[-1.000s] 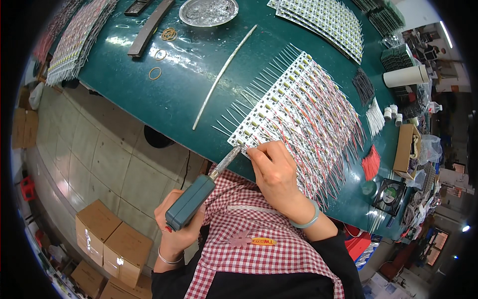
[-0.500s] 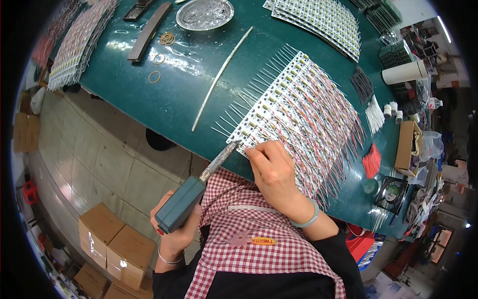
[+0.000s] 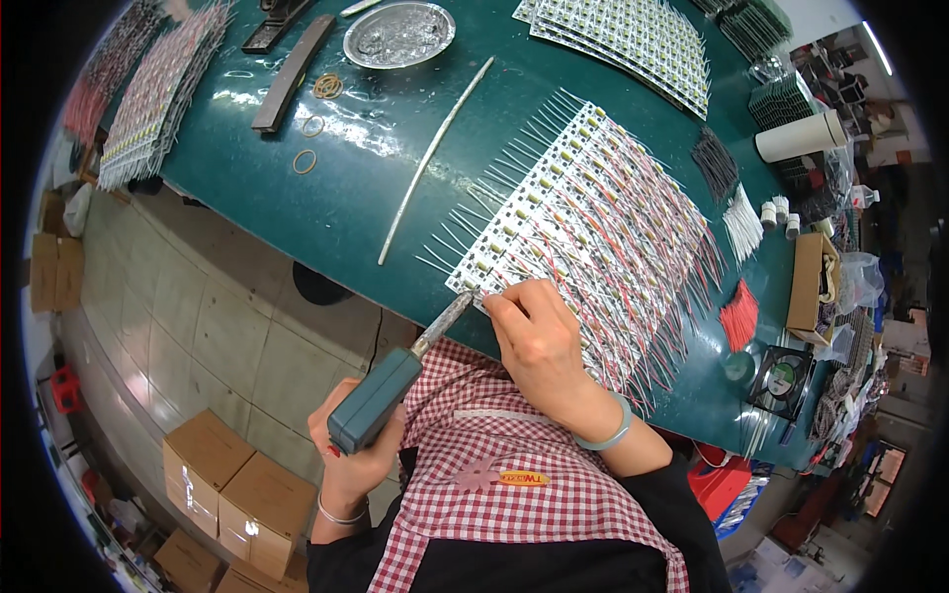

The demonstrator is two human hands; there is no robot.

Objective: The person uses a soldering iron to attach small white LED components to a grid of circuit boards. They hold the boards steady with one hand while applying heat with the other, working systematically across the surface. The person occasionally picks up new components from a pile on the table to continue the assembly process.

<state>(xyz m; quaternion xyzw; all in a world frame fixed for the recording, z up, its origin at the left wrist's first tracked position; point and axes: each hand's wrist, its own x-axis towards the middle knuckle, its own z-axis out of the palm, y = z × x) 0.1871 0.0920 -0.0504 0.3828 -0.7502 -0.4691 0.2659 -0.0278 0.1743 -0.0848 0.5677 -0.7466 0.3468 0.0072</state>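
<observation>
My left hand point(image 3: 354, 465) grips the teal handle of a soldering iron point(image 3: 381, 395); its metal tip reaches the near corner of a white panel of small circuit boards point(image 3: 583, 198) lying on the green table point(image 3: 356, 188). My right hand point(image 3: 539, 341) rests on that same corner, fingers pinched on a thin wire at the board edge beside the iron's tip. Red and white wires fan out from the panel's right side, and bare white leads stick out on its left.
A long solder stick point(image 3: 435, 158), a round metal dish point(image 3: 398, 35), rubber bands point(image 3: 304, 161) and a dark bar point(image 3: 292, 74) lie farther back. More board panels point(image 3: 633, 40) lie at the far edge. Cardboard boxes point(image 3: 232, 489) stand on the tiled floor.
The soldering iron's handle has shifted slightly, with its tip staying at the panel's near corner. My right hand keeps its place on the boards.
</observation>
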